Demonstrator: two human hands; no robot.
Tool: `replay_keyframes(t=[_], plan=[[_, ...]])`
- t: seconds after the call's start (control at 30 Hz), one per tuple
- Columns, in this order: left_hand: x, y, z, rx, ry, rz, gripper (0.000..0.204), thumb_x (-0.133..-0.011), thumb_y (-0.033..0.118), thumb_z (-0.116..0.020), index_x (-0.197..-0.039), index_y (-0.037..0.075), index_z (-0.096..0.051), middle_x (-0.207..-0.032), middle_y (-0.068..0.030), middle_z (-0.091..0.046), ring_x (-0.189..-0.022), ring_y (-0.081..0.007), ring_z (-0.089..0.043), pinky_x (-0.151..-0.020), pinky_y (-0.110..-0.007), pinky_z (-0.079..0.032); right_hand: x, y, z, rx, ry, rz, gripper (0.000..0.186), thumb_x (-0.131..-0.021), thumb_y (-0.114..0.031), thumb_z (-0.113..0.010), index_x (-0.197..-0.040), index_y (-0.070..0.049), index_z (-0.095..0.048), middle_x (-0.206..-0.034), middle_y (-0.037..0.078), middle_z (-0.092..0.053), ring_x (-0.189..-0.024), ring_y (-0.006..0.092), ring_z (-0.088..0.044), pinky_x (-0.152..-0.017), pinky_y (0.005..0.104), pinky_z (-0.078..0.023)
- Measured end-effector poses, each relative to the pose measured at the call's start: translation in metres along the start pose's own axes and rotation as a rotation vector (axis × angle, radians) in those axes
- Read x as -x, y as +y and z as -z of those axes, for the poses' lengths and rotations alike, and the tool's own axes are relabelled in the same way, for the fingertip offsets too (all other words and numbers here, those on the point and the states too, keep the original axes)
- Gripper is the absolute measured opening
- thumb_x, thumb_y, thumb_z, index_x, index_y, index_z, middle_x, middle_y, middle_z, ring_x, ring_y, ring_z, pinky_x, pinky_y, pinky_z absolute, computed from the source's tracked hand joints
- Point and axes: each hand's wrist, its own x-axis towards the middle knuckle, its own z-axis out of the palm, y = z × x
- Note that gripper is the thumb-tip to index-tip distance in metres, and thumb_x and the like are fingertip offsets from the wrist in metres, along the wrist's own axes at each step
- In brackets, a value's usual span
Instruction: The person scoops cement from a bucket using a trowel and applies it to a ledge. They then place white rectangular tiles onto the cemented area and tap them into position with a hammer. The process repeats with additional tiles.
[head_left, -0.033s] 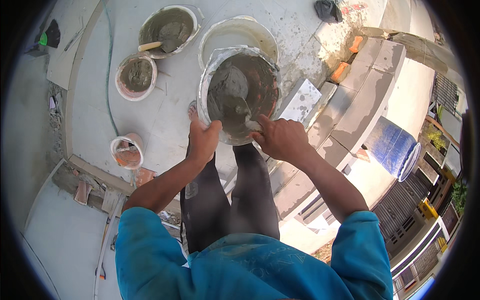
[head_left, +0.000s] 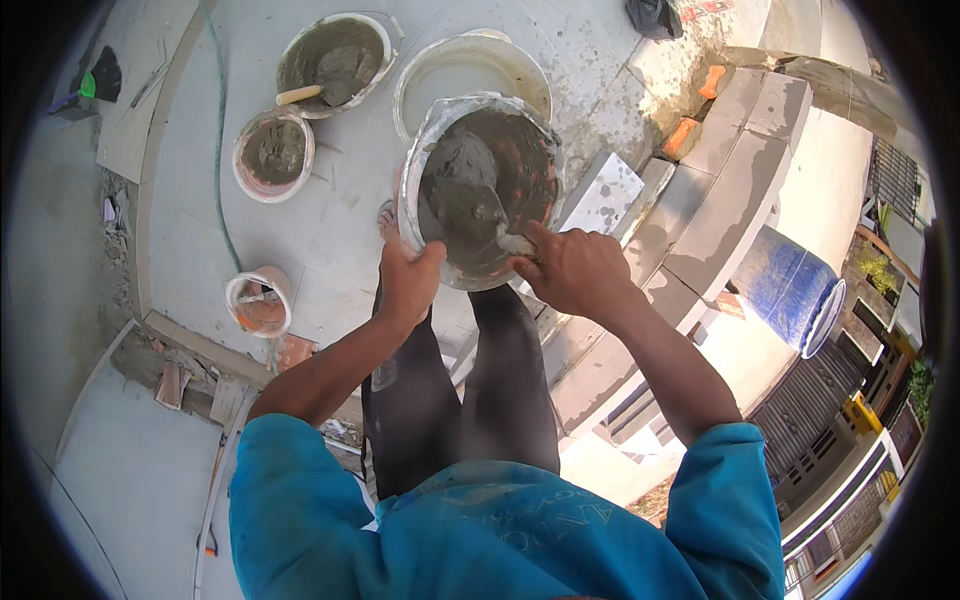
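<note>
My left hand [head_left: 408, 280] is closed on the lower-left rim of a mortar-smeared bucket [head_left: 535, 160], held over my legs. Inside it lies wet grey mortar [head_left: 455, 170]. My right hand [head_left: 578, 272], at the bucket's lower-right edge, grips a mortar-coated tool [head_left: 508, 238], apparently a trowel; its blade is hard to make out in the mix. Just behind the bucket stands a wide pale tub [head_left: 465, 65] with cloudy contents.
Mortar buckets [head_left: 360, 55] [head_left: 272, 155], one with a wooden-handled tool, stand upper left. A small bucket [head_left: 258, 300] and green hose [head_left: 220, 220] lie left. Stepped block edging [head_left: 715, 190], orange bricks [head_left: 680, 140] and a blue barrel [head_left: 775, 285] are right.
The bucket and my right hand have shifted very slightly rightward. Both hands keep their hold.
</note>
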Motion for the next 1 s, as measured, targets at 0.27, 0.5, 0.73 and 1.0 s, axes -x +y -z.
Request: replay_keyframes(t=[0.27, 0.5, 0.73, 1.0], plan=[[0.081, 0.066, -0.113, 0.043, -0.072, -0.131, 0.057, -0.08, -0.009, -0.056, -0.137, -0.007, -0.047, -0.12, -0.0123, -0.063, -0.104, -0.0187, -0.062, -0.09, -0.03, -0.05, 0.117, 0.081, 0.042, -0.083, 0.16, -0.049, 0.038, -0.096, -0.04, -0.062, -0.117, -0.008, -0.061, -0.074, 0.015, -0.071, -0.07, 0.0334, -0.072, -0.06, 0.0458, -0.053], [0.14, 0.125, -0.23, -0.108, -0.279, -0.195, 0.04, -0.08, -0.011, -0.055, -0.119, -0.004, -0.054, -0.098, -0.0082, -0.063, -0.076, -0.013, -0.058, -0.07, -0.029, -0.049, 0.188, 0.147, 0.096, 0.515, 0.374, -0.117, 0.023, -0.086, -0.024, -0.067, -0.102, -0.006, -0.067, -0.073, 0.004, -0.069, -0.072, 0.0207, -0.07, -0.054, 0.0394, -0.048], [0.151, 0.149, -0.289, -0.167, -0.449, -0.185, 0.045, -0.08, -0.012, -0.055, -0.125, -0.004, -0.054, -0.096, -0.0063, -0.061, -0.076, -0.0105, -0.055, -0.069, -0.027, -0.047, 0.27, 0.227, 0.09, 0.568, 0.694, -0.151, 0.026, -0.095, -0.027, -0.058, -0.11, -0.007, -0.064, -0.085, 0.007, -0.066, -0.077, 0.0214, -0.068, -0.063, 0.0382, -0.047], [0.148, 0.144, -0.366, -0.2, -0.56, -0.291, 0.052, -0.079, -0.011, -0.056, -0.13, -0.003, -0.053, -0.11, -0.0103, -0.064, -0.093, -0.0161, -0.064, -0.083, -0.029, -0.052, 0.281, 0.293, 0.037, -1.308, -0.041, -0.516, 0.062, -0.101, -0.052, -0.048, -0.119, 0.005, -0.062, -0.077, 0.009, -0.061, -0.064, 0.0235, -0.064, -0.059, 0.0403, -0.054]])
